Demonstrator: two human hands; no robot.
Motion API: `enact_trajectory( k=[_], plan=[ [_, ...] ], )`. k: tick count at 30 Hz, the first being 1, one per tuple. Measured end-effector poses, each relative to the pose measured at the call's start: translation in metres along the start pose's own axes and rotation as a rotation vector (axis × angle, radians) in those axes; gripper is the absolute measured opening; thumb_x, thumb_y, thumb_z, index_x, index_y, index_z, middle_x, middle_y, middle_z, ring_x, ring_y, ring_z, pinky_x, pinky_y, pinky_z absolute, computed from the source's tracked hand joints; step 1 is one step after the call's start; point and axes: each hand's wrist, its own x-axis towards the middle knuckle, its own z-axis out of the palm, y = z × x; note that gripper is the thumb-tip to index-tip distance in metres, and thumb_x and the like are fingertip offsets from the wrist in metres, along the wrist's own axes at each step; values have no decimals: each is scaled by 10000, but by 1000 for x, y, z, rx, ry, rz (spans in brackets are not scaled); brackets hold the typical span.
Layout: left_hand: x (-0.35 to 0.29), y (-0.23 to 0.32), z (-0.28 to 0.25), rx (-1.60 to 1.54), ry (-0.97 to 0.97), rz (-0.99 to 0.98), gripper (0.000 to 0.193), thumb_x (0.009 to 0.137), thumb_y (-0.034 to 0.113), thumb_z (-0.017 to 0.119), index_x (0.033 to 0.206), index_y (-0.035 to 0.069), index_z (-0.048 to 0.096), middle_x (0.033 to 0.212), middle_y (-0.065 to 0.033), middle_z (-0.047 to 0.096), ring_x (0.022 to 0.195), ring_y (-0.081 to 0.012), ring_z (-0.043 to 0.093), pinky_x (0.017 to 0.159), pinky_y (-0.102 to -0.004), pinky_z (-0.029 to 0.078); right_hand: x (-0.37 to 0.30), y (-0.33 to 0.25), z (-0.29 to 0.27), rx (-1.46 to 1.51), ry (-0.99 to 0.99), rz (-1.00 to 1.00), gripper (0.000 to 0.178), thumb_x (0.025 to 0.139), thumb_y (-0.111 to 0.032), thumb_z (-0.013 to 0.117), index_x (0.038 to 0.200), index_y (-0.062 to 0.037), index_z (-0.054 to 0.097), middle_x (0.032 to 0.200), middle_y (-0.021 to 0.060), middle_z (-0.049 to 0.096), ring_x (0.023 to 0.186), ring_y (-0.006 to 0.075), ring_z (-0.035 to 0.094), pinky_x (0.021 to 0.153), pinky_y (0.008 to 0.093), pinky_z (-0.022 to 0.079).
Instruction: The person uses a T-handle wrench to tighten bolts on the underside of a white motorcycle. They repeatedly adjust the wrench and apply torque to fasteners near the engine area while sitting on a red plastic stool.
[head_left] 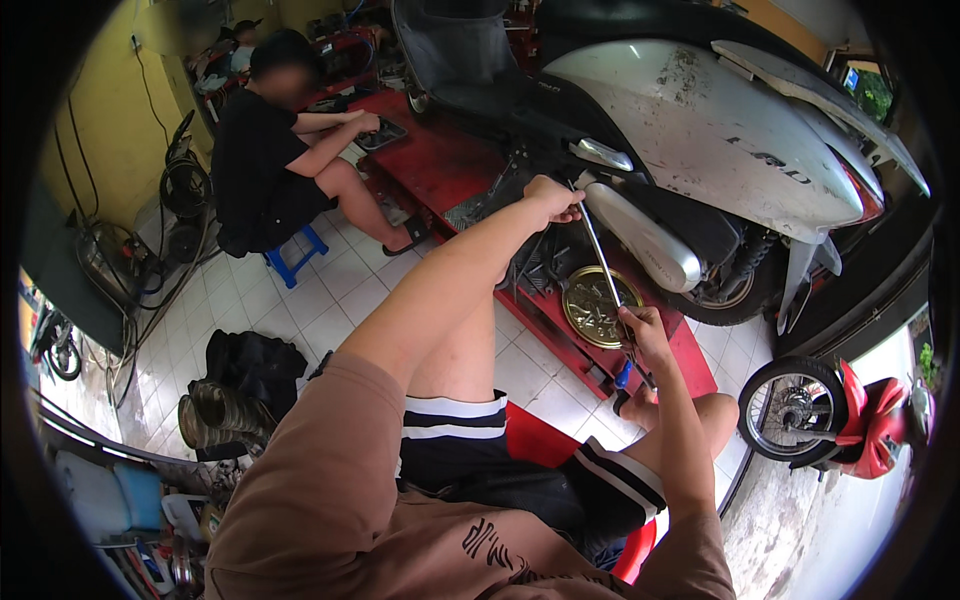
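A long silver metal bar slants down from beside the scooter's engine toward my right knee. My left hand is closed at its upper end, close to the silver engine cover. Lower down, my right hand is closed around the same bar, whose far tip is partly hidden by my fingers. Behind the bar, a round gold-coloured tray holds several small metal parts. The silver and black scooter stands over the red platform. A blue-handled tool is just below my right hand.
At the left, another person in black sits on a blue stool, hands over a small tray. Dark bags lie on the tiled floor. Hoses and a compressor line the left wall. A red motorbike stands at right.
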Motion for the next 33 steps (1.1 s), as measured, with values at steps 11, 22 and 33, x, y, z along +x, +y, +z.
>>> enact_trajectory(
  k=[11, 22, 33],
  plan=[
    [-5, 14, 11, -166, 333, 125, 185, 791, 194, 723, 775, 11, 704, 712, -70, 674, 575, -130, 625, 494, -245, 512, -36, -82, 59, 156, -114, 6, 195, 926, -111, 502, 933, 60, 595, 639, 45, 544, 490, 125, 527, 432, 267, 452],
    [-23, 21, 30, -131, 200, 137, 233, 777, 185, 725, 686, -22, 672, 621, -75, 646, 497, -112, 604, 415, -238, 481, -89, -146, 91, 658, -139, 73, 338, 897, -54, 460, 1214, 66, 452, 797, 16, 502, 651, 82, 492, 551, 203, 451],
    [-31, 23, 26, -285, 137, 18, 177, 751, 186, 700, 723, 24, 634, 638, -48, 613, 494, -121, 568, 407, -255, 461, -93, -180, 127, 839, -194, 27, 413, 906, -112, 498, 1258, 85, 410, 850, 22, 534, 709, 82, 538, 618, 199, 481]
  ],
)
